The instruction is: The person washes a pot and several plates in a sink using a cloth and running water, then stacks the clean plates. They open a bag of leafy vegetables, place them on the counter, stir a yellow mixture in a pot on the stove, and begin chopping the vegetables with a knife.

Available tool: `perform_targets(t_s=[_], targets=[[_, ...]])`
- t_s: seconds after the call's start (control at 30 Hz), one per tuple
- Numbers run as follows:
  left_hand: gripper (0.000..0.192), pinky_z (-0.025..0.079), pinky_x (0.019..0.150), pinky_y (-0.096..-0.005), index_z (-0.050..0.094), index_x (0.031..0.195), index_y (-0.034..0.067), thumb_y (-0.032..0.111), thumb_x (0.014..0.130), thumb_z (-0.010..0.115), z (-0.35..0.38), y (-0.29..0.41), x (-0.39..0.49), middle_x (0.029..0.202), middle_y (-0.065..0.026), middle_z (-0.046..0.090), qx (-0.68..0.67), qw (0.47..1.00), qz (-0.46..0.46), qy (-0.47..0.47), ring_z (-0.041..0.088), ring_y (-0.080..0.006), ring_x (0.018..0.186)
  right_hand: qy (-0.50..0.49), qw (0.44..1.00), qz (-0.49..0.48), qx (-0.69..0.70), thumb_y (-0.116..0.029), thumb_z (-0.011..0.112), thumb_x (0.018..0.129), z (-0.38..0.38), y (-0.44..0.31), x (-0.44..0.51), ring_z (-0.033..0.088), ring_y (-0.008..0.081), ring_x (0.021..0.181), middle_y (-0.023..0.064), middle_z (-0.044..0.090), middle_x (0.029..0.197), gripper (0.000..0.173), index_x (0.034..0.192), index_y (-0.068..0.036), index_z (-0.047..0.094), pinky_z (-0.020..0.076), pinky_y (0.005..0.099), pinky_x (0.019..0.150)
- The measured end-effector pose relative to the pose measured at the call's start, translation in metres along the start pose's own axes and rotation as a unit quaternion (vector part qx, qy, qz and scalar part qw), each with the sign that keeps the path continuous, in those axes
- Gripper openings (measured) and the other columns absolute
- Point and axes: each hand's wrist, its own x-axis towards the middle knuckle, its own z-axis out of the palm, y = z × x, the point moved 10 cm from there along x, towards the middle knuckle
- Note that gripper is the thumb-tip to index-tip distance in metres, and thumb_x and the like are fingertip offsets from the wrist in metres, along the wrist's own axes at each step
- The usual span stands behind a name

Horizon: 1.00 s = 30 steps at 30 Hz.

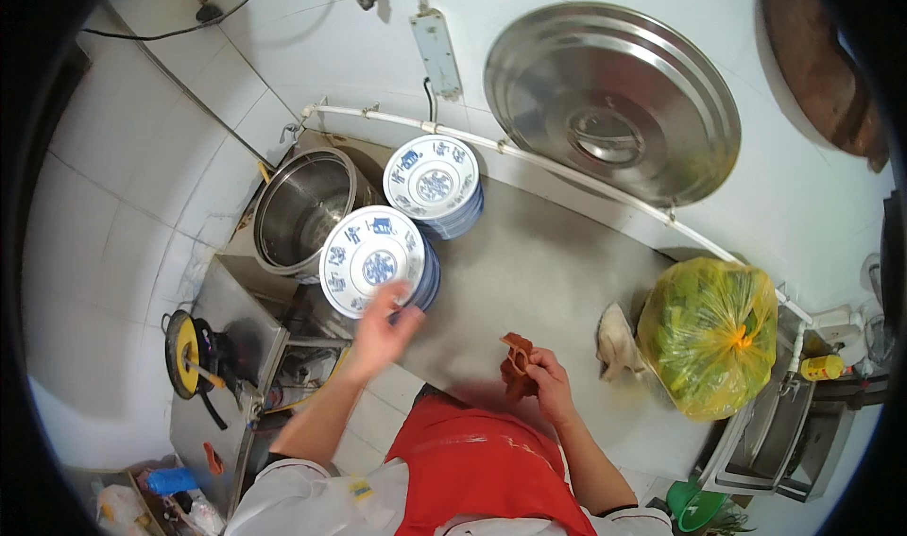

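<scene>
My left hand (382, 334), blurred, is over the near edge of a tall stack of blue-and-white patterned bowls (379, 261). Its thumb and fingers are apart with nothing seen between them; whether they touch the rim is unclear. Behind and to the right of that stack stands a second stack of matching bowls (434, 178). My right hand (553, 387) grips a reddish-brown cloth (519, 367) by its right side, over the front part of the steel worktop (510, 281).
A deep steel pot (305, 210) is left of the bowls. On the right are a crumpled pale cloth (615, 341) and a yellow plastic bag of greens (712, 341). A white pipe (581, 171) crosses the wall below a large steel lid (613, 104). A pan (186, 355) sits far left.
</scene>
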Motion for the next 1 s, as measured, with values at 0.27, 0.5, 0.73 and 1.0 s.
perform_targets(t_s=[0.27,0.5,0.73,1.0], targets=[[0.067,0.045,0.102,-0.0363,0.050,0.142,-0.002,0.036,0.091,0.071,-0.139,-0.267,0.183,0.136,-0.0176,0.060,-0.087,0.960,-0.245,-0.107,0.059,-0.0255,0.122,0.108,0.991,-0.010,0.078,-0.016,0.050,0.096,0.080,0.000,0.144,0.060,0.0240,0.099,0.0126,0.063,0.106,0.026,0.110,0.004,0.056,0.0476,0.0394,0.091],[0.065,0.047,0.098,-0.0314,0.042,0.148,0.004,0.028,0.094,0.068,-0.107,-0.317,0.186,0.122,-0.0107,0.066,-0.364,0.844,-0.347,-0.188,0.060,-0.0192,0.114,0.211,0.971,-0.099,0.046,-0.015,0.047,0.101,0.124,-0.031,0.238,0.062,0.0247,0.095,0.0141,0.063,0.105,0.020,0.110,0.002,0.052,0.0523,0.0395,0.084],[0.048,0.045,0.099,-0.0318,0.053,0.135,0.000,0.031,0.099,0.059,-0.130,-0.344,0.211,0.132,-0.0118,0.058,-0.240,0.902,-0.268,-0.239,0.058,-0.0198,0.115,0.251,0.862,-0.217,-0.383,-0.007,0.062,0.095,0.218,-0.134,0.345,0.066,0.0198,0.086,0.0107,0.066,0.099,0.023,0.114,0.000,0.053,0.0568,0.0378,0.076],[0.047,0.048,0.097,-0.0367,0.055,0.128,-0.002,0.025,0.091,0.069,-0.090,-0.330,0.356,0.124,-0.0179,0.060,-0.181,0.972,-0.097,-0.116,0.060,-0.0295,0.115,0.142,0.576,-0.352,-0.724,-0.010,0.063,0.086,0.355,-0.115,0.524,0.064,0.0336,0.098,0.0158,0.069,0.102,0.015,0.099,-0.003,0.067,0.0510,0.0453,0.088]])
